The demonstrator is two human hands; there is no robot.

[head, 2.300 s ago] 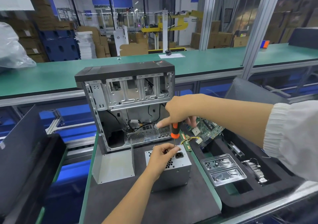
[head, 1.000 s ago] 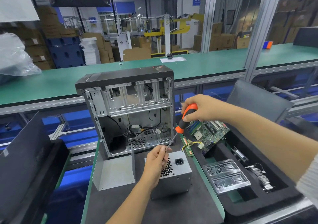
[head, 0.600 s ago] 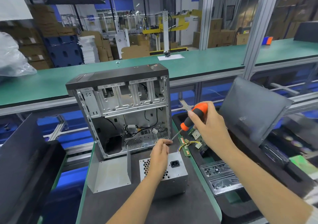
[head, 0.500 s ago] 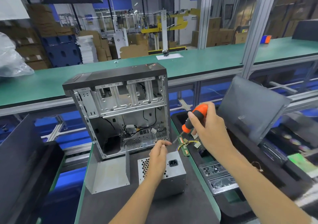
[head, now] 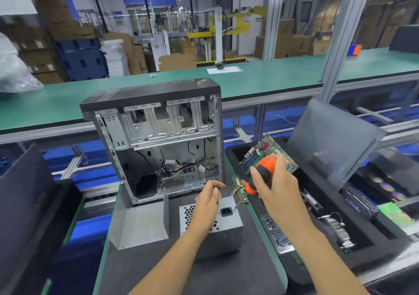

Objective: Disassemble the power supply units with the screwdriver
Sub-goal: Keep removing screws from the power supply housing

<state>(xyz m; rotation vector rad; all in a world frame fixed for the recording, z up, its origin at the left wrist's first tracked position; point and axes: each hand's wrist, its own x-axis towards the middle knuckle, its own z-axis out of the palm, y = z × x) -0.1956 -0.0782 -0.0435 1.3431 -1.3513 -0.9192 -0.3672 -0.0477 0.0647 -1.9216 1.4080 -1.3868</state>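
The power supply unit [head: 223, 231] stands on the tabletop [head: 158, 272], near of the open computer case [head: 158, 140]. A metal bracket [head: 140, 224] sits to its left; a tray [head: 362, 238] holding a circuit board [head: 267, 152] lies to its right.

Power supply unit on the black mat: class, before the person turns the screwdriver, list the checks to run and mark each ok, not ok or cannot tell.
1. Power supply unit lies flat on the mat: ok.
2. Right hand grips the screwdriver handle: ok.
3. Tip seated in a screw at the unit's right top edge: cannot tell.
4. Left hand steadies the unit: cannot tell; fingers curled above it.
5. Computer case stands clear behind: ok.
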